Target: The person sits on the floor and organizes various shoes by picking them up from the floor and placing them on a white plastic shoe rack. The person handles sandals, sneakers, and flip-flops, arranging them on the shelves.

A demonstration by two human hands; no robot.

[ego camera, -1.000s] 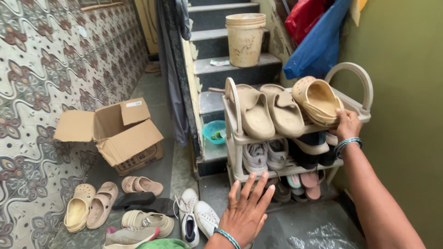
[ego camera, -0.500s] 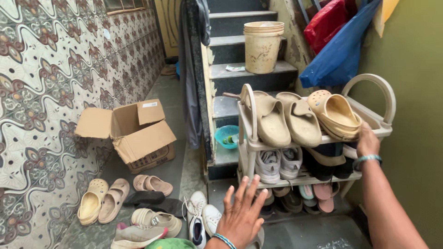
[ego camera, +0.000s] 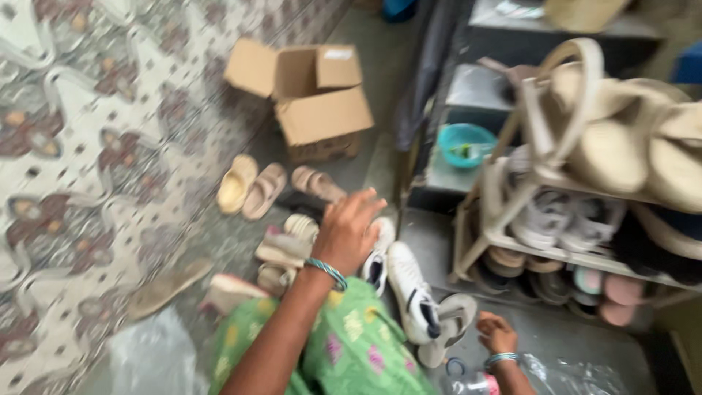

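Shoe rack [ego camera: 497, 234], pale plastic, stands at right w/ beige clogs on the top tier, sneakers and sandals on the lower ones; it looks tilted, though that may be cam angle. Open cardboard box [ego camera: 318, 110] sits on the floor further back, near the patterned tile wall [ego camera: 80, 146]. Teal bowl [ego camera: 466, 144] rests on a step just beside the rack.

White sneakers [ego camera: 409, 289] lie on the floor betw. the two hands, in front of the rack. Likely light, soft fabric upper, stiffer sole; not fragile, not slippery. Best hold prob. at the heel collar or pinched across the throat, one hand enough.

Left hand [ego camera: 349, 230] reaches down over the sneakers and the tan sandals [ego camera: 285, 249] beside them, fingers curled loosely, touching or nearly touching the near sneaker; blur means I can't tell if it grips. Right hand [ego camera: 497, 335] is low at the floor, just beside a grey slipper [ego camera: 450, 325], fingers bent; whether it holds anything can't be told.
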